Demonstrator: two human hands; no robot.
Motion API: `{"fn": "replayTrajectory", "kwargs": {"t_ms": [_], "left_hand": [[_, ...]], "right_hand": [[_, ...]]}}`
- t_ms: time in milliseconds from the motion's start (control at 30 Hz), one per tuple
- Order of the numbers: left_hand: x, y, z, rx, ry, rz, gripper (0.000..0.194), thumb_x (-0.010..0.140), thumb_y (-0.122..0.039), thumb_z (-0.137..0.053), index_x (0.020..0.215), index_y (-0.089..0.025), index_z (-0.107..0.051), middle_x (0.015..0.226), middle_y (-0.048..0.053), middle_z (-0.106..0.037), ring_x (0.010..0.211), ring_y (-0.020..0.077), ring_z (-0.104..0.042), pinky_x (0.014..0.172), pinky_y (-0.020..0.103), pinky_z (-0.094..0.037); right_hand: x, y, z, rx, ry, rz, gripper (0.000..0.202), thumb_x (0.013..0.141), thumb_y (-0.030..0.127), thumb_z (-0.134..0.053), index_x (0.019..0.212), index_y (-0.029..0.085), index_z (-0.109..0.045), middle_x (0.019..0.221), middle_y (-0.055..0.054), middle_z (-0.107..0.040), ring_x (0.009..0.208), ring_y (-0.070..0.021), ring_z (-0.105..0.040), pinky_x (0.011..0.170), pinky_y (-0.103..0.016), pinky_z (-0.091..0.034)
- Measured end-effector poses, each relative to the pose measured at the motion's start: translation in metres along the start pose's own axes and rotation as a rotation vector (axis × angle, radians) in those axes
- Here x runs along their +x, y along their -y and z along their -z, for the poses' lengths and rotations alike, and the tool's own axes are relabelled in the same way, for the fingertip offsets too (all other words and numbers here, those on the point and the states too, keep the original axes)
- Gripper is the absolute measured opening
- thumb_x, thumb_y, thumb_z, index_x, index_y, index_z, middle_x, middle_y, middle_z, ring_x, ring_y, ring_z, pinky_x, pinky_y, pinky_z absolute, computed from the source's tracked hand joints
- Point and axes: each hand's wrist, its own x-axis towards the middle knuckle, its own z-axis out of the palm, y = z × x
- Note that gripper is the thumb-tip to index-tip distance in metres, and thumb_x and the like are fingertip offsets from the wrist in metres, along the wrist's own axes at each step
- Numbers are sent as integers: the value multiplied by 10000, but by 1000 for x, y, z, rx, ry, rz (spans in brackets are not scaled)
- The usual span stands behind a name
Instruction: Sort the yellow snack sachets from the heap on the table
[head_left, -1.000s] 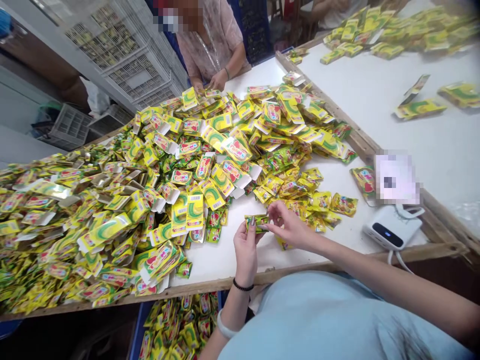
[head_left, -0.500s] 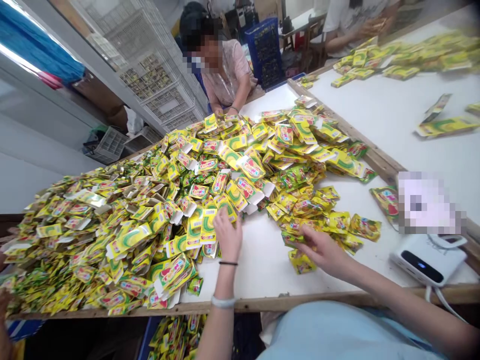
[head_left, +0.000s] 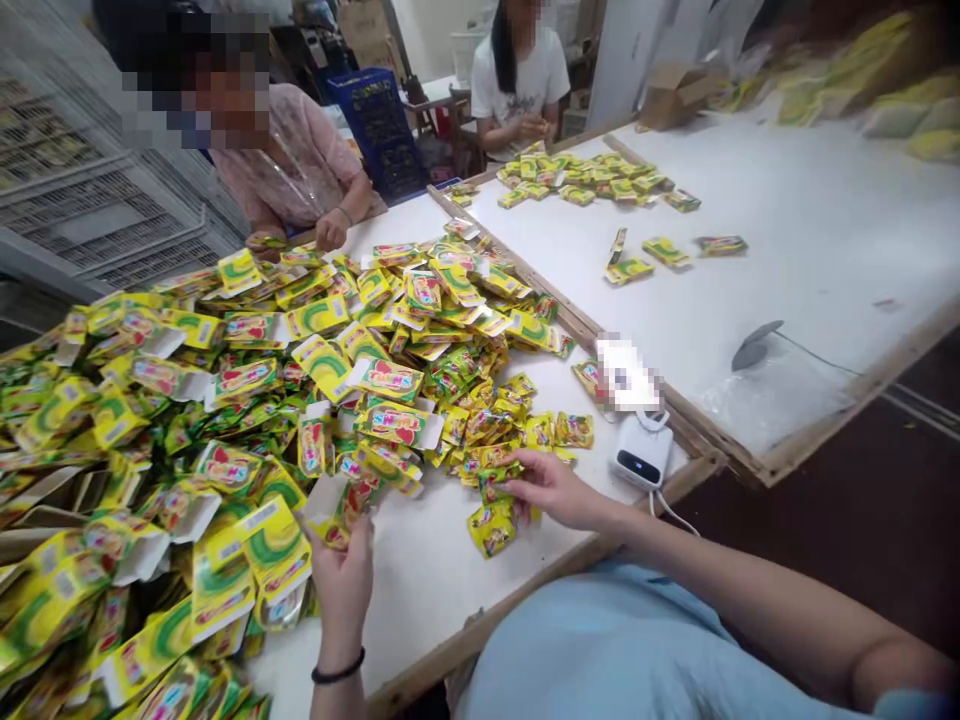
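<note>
My left hand (head_left: 343,568) is closed round a small yellow carton (head_left: 358,503) whose pale end flap stands up. Its fingers partly cover the carton, at the right edge of a big heap of like cartons (head_left: 225,580), several with open flaps. My right hand (head_left: 561,492) pinches a small green and yellow sachet (head_left: 492,482) between thumb and fingers. Just below that hand, a yellow sachet (head_left: 491,528) lies on the white table (head_left: 435,590). More sachets (head_left: 487,425) are piled beyond my right hand.
Wooden strips (head_left: 540,290) divide and edge the tables. A white device (head_left: 641,450) with a cable stands to the right. Two people sit across; one has hands at the heap's far edge. More cartons (head_left: 585,180) lie on the far table, near a cardboard box (head_left: 675,95).
The view has swung to the right. My left hand has taken up a carton from the heap and holds it nearer my right hand. The right hand stays at the sachets.
</note>
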Motion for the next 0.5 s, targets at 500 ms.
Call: {"fn": "replayTrajectory", "kwargs": {"t_ms": [500], "left_hand": [[-85, -73, -24, -458, 913, 196, 290, 699, -236, -709, 909, -148, -531, 696, -30, -530, 613, 80, -460, 572, 201, -393]], "right_hand": [[3, 98, -1, -693, 551, 412, 304, 857, 45, -441, 1026, 188, -650, 953, -71, -627, 890, -166, -599, 804, -288, -461]]}}
